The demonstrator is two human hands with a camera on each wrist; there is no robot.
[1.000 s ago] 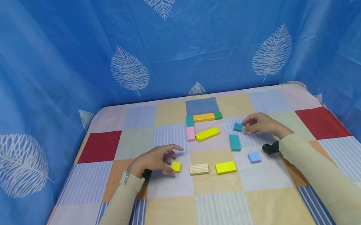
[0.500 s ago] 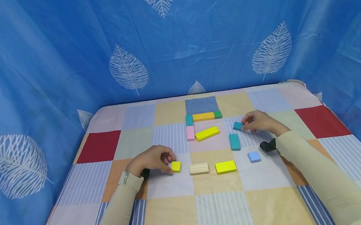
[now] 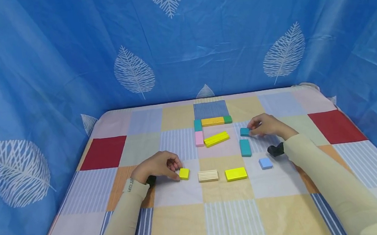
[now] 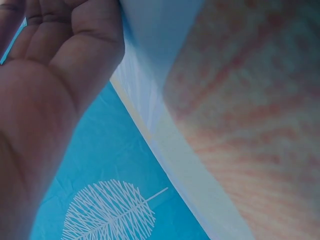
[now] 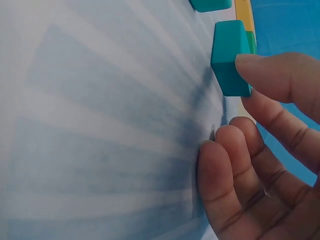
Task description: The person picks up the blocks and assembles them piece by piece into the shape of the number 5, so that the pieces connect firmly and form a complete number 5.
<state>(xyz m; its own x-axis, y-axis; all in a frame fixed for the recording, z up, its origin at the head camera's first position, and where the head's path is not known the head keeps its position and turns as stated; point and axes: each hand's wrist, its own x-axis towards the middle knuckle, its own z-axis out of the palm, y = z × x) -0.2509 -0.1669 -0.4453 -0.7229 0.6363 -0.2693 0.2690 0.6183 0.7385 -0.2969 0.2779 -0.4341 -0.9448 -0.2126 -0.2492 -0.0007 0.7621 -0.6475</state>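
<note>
My right hand [image 3: 268, 124] pinches a small teal block [image 3: 244, 132] between thumb and fingertips. In the right wrist view that teal block [image 5: 227, 57] is held at its near end, the other fingers curled below near the cloth. Just in front of it lies a longer teal block [image 3: 245, 148]. My left hand [image 3: 159, 164] has its thumb and fingers at the left side of a small yellow block [image 3: 184, 174], pinching it close to the cloth. The left wrist view shows part of the left hand [image 4: 55, 75] but not the block.
At the back, an L of blocks joins an orange block [image 3: 212, 121], a green block [image 3: 228, 119], a teal block [image 3: 198, 125] and a pink block [image 3: 199, 139]. A long yellow block [image 3: 216, 139] lies slanted inside. Nearer lie a ridged wooden block [image 3: 208, 176], yellow block [image 3: 236, 174] and blue block [image 3: 265, 163].
My right hand has moved slightly left with the small teal block, which now sits behind the longer teal one. My left fingers have closed in on the small yellow block.
</note>
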